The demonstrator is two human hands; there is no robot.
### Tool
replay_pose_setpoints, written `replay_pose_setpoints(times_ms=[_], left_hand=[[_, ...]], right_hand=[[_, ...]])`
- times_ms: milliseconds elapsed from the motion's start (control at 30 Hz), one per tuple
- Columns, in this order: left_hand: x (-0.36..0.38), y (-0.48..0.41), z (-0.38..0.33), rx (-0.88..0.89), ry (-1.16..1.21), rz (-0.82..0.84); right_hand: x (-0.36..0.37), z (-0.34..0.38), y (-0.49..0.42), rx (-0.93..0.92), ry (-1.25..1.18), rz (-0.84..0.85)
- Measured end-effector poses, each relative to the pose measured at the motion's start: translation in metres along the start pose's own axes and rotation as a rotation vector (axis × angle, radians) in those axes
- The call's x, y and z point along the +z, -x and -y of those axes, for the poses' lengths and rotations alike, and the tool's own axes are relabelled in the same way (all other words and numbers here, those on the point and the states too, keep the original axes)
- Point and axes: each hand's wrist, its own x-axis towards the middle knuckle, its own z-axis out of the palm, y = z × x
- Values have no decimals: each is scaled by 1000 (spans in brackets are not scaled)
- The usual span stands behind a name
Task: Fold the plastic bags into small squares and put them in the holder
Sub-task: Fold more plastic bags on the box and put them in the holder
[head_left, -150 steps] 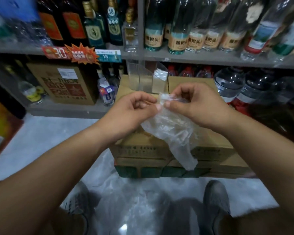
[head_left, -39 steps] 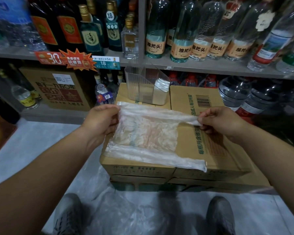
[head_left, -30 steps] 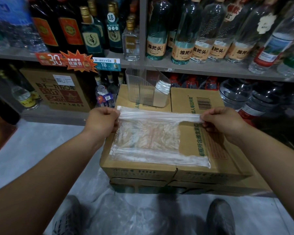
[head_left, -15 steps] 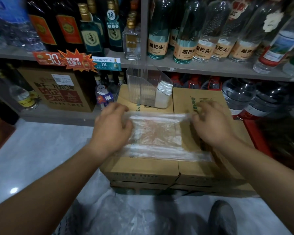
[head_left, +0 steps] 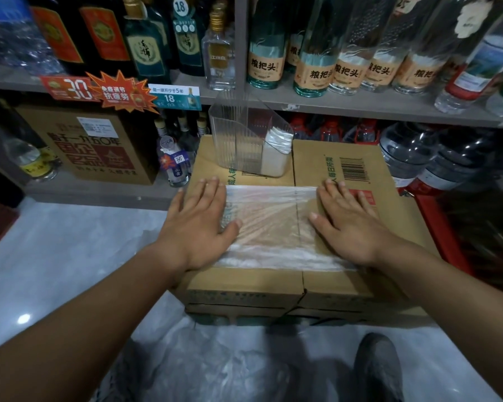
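Observation:
A clear plastic bag [head_left: 269, 221] lies spread flat on top of a cardboard box [head_left: 346, 166]. My left hand [head_left: 199, 224] presses flat on the bag's left end, fingers straight. My right hand [head_left: 350, 221] presses flat on its right end, fingers spread. Behind the bag, at the box's far edge, stands a clear ribbed plastic holder [head_left: 238, 137]. A stack of folded white bags [head_left: 276, 149] fills the holder's right end.
Shelves of liquor bottles [head_left: 317, 62] rise directly behind the box. Large water jugs [head_left: 413, 152] stand at the right, a brown carton [head_left: 96, 143] at the left. More loose plastic bags [head_left: 204, 361] lie on the floor by my shoe [head_left: 376, 369].
Both hands stretched the bag out by its ends, lowered it onto the box, let go, and now lie flat on it. The view has tilted slightly nearer the box.

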Motion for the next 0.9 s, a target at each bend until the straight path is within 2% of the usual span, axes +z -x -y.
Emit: replay_pose_setpoints(times_ms=[100,200,267,333,433,633,833,900], left_hand=[[-4,4,1,7,131,-7],[-10,11,2,-13,399,-157],[-11,18,1,35,378,-271],[-8,27,0,127,260,-302],[0,40,2,217,124,-250],[10,43,11,139,7,-13],[6,42,8,123,-55,48],[6,42,7,127,-37,50]], right_hand=[[-1,1,3,2,-47,-24],[-10,9,11,-26,-53,-154],[-14,24,19,-74,-64,-231],[-11,45,30,-128,-112,-225],[7,69,42,-172,-93,-152],[35,53,47,-149,45,-49],[31,37,46,-158,72,-17],[30,37,50,-183,28,-63]])
